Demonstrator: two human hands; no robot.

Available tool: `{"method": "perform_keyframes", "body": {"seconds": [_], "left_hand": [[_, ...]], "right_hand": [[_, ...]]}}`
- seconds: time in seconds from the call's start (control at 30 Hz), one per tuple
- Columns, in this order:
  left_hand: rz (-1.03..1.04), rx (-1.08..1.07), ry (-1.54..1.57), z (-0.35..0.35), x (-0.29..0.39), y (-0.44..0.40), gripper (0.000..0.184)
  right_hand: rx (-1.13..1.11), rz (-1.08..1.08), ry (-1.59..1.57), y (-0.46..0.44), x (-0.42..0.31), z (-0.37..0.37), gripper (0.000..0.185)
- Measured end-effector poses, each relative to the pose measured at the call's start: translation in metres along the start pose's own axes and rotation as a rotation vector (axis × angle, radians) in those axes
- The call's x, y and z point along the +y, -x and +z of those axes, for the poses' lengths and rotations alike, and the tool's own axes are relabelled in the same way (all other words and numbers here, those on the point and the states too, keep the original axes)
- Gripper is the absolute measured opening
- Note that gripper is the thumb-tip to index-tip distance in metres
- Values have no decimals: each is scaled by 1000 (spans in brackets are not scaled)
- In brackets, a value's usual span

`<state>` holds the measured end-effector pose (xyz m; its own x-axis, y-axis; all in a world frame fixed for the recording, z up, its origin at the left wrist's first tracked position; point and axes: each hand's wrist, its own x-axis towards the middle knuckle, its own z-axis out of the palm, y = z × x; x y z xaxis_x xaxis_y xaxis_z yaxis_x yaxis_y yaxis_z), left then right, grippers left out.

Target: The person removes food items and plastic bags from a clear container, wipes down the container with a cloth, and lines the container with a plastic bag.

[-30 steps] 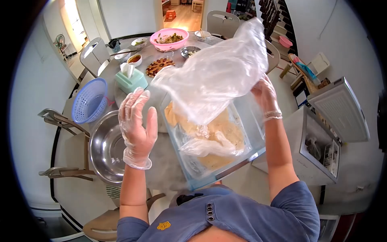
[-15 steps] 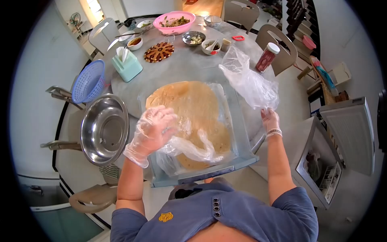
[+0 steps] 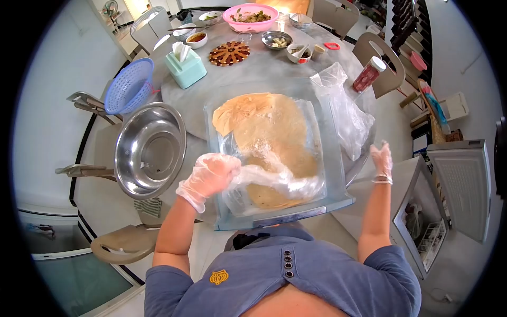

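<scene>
My left hand, in a clear plastic glove, is closed on the bunched edge of a clear plastic film. This film lies folded over the near part of a flat, light-brown sheet of dough, which has pale flour-like patches. Beneath the dough is a bluish see-through board at the table's near edge. My right hand, also gloved, is off the table's right edge with its fingertips slightly apart and nothing visible in them. Near it, apart from the fingers, a clear plastic bag lies crumpled on the table.
To the left are a steel basin and a blue colander. A tissue box, a wooden trivet, a pink basin, several bowls and a lidded jar stand farther back. An open-doored fridge is at right.
My right hand has let go of the plastic bag and moved rightward; the bag now lies on the table. My left hand has lowered and closed on the film. The view has shifted slightly.
</scene>
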<state>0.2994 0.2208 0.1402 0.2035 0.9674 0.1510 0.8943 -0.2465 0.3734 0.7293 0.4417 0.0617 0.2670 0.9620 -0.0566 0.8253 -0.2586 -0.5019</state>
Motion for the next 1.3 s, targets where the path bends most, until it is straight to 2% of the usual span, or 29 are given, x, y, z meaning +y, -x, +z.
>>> {"method": "perform_keyframes", "body": {"seconds": [0.03,0.07,0.13,0.2,0.23,0.3,0.33,0.43,0.47,0.53,0.57,0.6,0.63,0.67,0.73,0.8,0.83,0.87,0.9,0.93,1.0,1.03,1.1,1.13,1.2,1.23,1.27,1.3], "left_hand": [[-91,-64,60,-14,1,0,10],[-87,-60,55,-23,-1,1,10],[-124,35,228,-38,-7,3,12],[-159,-2,252,-53,-14,7,14],[-165,24,274,-59,-19,11,14],[-190,69,302,-70,-28,19,14],[-195,82,295,-75,-32,24,14],[-191,176,310,-90,-47,43,13],[-145,266,293,-94,-53,50,11],[-107,368,264,-104,-69,65,10],[-39,410,123,-109,-80,73,10],[25,450,-20,-115,-89,82,11],[-2,450,-317,-121,-95,92,15],[-21,458,-329,-123,-101,101,15],[-7,675,-690,-124,-113,116,19],[-89,710,-786,-123,-124,134,19],[-144,742,-775,-112,-139,145,21],[-198,773,-762,-100,-153,156,23],[-270,630,-683,-91,-166,170,24],[-289,632,-688,-85,-171,179,24],[-452,207,-236,-77,-175,190,34],[-462,213,-235,-77,-178,194,34],[-454,246,260,-79,-180,196,49],[-461,250,263,-83,-176,193,49],[-499,572,1249,-90,-166,180,54],[-313,659,1313,-82,-179,168,48],[-316,666,1312,-75,-190,161,48],[-349,702,1355,-77,-189,150,40]], "right_hand": [[103,-100,67,16,-26,-21,66],[107,-100,62,29,-50,-33,66],[-336,-312,-419,60,-96,-48,65],[-585,-565,-427,96,-137,-54,67],[-580,-574,-426,105,-151,-48,67],[-850,-675,-558,120,-178,-35,71],[-853,-691,-559,126,-193,-28,71],[-1057,-487,-684,142,-239,-6,78],[-1065,-505,-684,145,-254,7,78],[-1260,-420,-847,156,-289,32,78],[-1178,-411,-988,173,-302,40,73],[-1194,-426,-982,184,-319,49,73],[-1180,-423,-997,194,-337,57,70],[-1168,-419,-1013,201,-354,64,66],[-1298,-457,-1043,209,-388,87,61],[-1231,-539,-1053,223,-415,110,32],[-1198,-630,-1055,227,-425,118,12],[-1219,-642,-1046,230,-433,125,12],[-1204,-707,-1072,236,-440,129,9],[-1187,-770,-1100,242,-446,133,7],[-1230,-775,-1099,252,-452,140,7],[-1252,-774,-1107,255,-454,143,7],[-1271,-836,-1140,257,-454,153,5],[-1279,-836,-1134,261,-455,156,5],[-1286,-975,-1163,268,-456,162,3],[-1294,-975,-1159,274,-457,165,3],[-1306,-1112,-1136,280,-460,169,3],[-1313,-1249,-1109,283,-461,170,10]]}}
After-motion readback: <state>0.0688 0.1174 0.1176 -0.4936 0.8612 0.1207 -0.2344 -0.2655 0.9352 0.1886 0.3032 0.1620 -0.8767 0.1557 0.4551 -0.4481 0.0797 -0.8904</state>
